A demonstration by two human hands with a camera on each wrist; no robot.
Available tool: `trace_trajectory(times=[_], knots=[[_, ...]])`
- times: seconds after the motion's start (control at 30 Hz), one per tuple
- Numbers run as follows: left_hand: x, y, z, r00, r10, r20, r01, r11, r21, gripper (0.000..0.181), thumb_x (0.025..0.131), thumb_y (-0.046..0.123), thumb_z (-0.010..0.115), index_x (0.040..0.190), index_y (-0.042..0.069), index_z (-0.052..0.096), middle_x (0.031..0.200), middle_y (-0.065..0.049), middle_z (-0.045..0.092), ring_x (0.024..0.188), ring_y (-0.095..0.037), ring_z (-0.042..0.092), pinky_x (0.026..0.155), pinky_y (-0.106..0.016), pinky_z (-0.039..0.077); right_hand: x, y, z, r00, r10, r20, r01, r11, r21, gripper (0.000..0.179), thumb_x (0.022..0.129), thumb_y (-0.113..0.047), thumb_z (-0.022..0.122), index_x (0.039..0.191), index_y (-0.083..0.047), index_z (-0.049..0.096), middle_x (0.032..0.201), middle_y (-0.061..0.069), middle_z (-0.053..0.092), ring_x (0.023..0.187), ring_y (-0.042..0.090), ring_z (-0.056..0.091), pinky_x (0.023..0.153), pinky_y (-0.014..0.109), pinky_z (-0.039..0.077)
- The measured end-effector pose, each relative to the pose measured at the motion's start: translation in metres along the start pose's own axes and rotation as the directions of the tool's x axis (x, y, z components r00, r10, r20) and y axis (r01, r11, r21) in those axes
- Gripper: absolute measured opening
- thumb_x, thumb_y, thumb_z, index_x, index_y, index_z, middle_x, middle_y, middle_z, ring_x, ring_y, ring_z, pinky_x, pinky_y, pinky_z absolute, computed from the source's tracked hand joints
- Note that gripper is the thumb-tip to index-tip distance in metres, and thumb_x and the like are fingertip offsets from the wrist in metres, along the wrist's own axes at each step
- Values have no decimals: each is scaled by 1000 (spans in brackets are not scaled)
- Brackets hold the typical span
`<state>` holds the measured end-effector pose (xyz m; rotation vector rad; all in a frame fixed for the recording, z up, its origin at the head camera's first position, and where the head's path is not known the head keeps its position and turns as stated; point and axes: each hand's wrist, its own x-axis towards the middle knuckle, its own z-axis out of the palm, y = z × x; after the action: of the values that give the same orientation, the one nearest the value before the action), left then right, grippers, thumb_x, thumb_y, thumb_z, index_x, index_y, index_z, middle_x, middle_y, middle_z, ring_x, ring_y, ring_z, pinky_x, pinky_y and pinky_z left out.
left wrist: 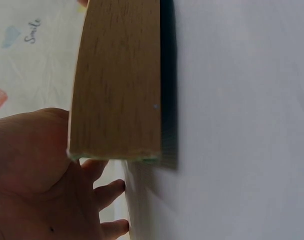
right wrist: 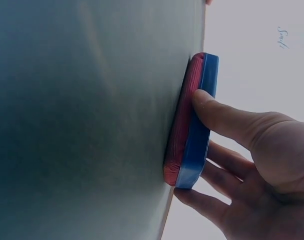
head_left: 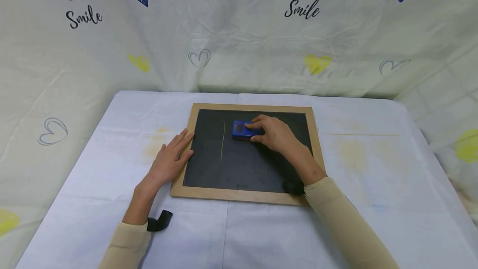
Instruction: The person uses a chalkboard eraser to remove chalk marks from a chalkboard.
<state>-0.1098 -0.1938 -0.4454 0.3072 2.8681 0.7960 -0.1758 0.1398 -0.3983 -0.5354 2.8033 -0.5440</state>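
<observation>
A chalkboard with a light wooden frame lies flat on the table. On its dark surface, left of centre, runs one thin yellowish line. My right hand grips a blue chalkboard eraser between thumb and fingers, just right of that line. In the right wrist view the eraser's red pad faces the board. My left hand rests at the board's left edge, fingers fairly straight and touching the frame. The left wrist view shows the frame's wooden side close beside the palm.
A white cloth covers the table, with faint yellow smudges to the right of the board. Behind hangs a pale curtain printed with hearts and words. A black wrist camera mount sticks out by the left cuff.
</observation>
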Motion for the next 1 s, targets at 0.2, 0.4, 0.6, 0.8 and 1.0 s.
trace_trajectory(times=[0.2,0.4,0.6,0.8,1.0], knots=[[1,0,0,1000,1,1,-1,1000,3,62,109,27,55,165,18,31,176,-11,20,161,-45,20,124,-77,10,5,2,-1,1000,17,-9,-17,1000,2,51,96,-32,76,145,-27,63,155,6,56,140,33,56,111,54,51],[1,0,-1,1000,-3,6,3,1000,3,62,109,27,55,165,17,31,176,-12,20,161,-45,20,124,-78,10,11,3,0,999,31,-7,-31,999,8,51,97,-32,75,146,-27,62,157,6,54,144,34,54,114,54,49],[1,0,-1,1000,-7,8,7,1000,2,62,109,27,55,165,17,31,176,-12,20,161,-45,20,124,-77,10,17,5,0,999,35,-18,-35,999,9,51,98,-31,74,147,-27,61,159,7,53,146,35,50,117,55,46],[1,0,0,1000,-7,5,7,1000,-3,62,109,27,56,165,18,31,176,-11,20,161,-44,20,124,-77,10,20,6,0,999,45,-20,-44,999,18,51,99,-30,73,148,-26,60,161,7,50,146,36,50,116,55,47],[1,0,0,1000,-12,5,12,1000,2,62,109,27,56,165,18,31,176,-11,20,161,-44,20,124,-77,10,23,6,-2,998,59,-10,-59,998,22,51,99,-30,72,149,-27,59,163,7,48,149,36,46,118,56,44]])
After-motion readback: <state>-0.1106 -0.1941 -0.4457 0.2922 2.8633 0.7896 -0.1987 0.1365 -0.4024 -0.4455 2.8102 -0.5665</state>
